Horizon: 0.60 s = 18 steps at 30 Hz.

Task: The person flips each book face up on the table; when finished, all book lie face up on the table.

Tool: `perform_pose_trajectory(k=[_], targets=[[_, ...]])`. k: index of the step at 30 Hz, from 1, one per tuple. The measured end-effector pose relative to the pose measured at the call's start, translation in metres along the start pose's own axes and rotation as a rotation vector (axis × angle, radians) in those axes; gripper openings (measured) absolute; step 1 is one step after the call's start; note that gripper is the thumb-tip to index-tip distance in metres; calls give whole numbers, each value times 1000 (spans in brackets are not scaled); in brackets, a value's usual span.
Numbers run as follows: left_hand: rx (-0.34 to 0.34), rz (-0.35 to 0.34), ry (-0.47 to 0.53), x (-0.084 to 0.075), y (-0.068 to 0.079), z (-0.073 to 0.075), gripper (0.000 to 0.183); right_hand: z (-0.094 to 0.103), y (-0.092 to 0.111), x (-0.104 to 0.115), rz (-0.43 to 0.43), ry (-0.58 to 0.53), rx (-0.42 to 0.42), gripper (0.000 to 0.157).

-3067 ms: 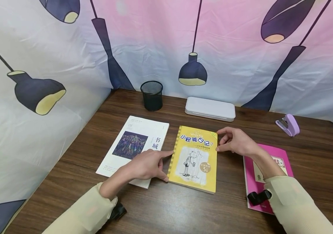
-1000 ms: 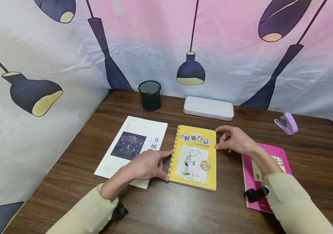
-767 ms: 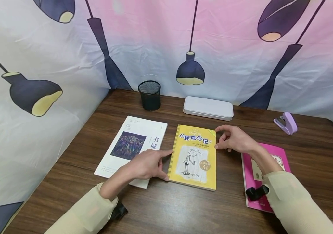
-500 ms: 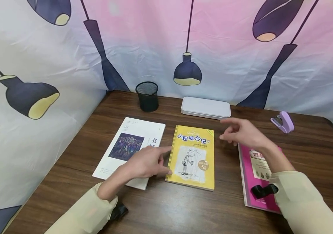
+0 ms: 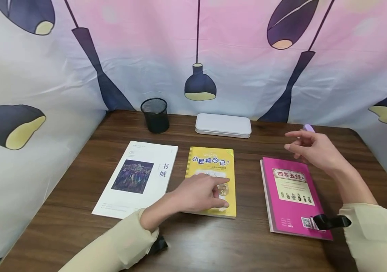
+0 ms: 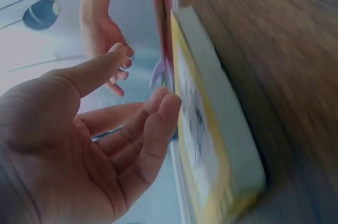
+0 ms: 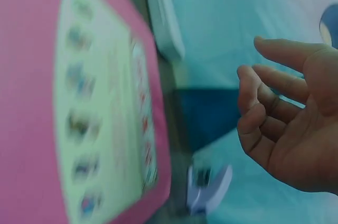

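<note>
A yellow paperback [image 5: 211, 155] with a cartoon figure on its cover lies flat on the desk in the head view. My left hand [image 5: 196, 192] hovers over it, hiding part of the cover; in the left wrist view the loosely bent fingers are apart from the book and hold nothing. To the right lies a pink book [image 5: 292, 209] with a cream title panel. My right hand [image 5: 319, 151] is raised beyond its upper right corner, thumb and index finger apart, other fingers curled loosely. Nothing is in that hand in the right wrist view.
Left of the yellow paperback lies a white book [image 5: 139, 202] with a dark picture. A black mesh pen cup [image 5: 156, 117] and a white flat case [image 5: 223, 125] stand along the back. The purple stapler [image 7: 208, 195] is partly hidden behind my right hand in the head view.
Both hands have left the yellow paperback's side edges. My left hand has moved right over its cover, my right hand away to the right past the pink book. The head view has turned right.
</note>
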<state>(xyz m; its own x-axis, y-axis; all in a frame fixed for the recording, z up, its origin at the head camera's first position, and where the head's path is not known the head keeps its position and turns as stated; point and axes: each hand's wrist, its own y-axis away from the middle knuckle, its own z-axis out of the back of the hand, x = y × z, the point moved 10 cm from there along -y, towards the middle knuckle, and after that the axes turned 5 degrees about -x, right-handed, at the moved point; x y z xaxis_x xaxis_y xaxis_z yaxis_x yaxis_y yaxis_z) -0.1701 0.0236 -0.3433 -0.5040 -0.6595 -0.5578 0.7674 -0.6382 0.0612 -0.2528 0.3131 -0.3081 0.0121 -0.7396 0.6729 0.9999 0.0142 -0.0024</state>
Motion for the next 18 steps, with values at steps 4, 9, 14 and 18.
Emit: perform_pose_trajectory(k=[4,9,14,18], targets=[[34,-32,24,-13,-16,-17,67,7,9,-26,-50,26,-2,60],[38,-55,53,-26,-29,-31,70,10,19,-52,-92,25,14,61],[43,-90,80,-40,-39,-42,71,10,27,-73,-128,1,41,62],[63,-120,71,-53,-45,-50,70,8,34,-87,-165,-2,55,60]])
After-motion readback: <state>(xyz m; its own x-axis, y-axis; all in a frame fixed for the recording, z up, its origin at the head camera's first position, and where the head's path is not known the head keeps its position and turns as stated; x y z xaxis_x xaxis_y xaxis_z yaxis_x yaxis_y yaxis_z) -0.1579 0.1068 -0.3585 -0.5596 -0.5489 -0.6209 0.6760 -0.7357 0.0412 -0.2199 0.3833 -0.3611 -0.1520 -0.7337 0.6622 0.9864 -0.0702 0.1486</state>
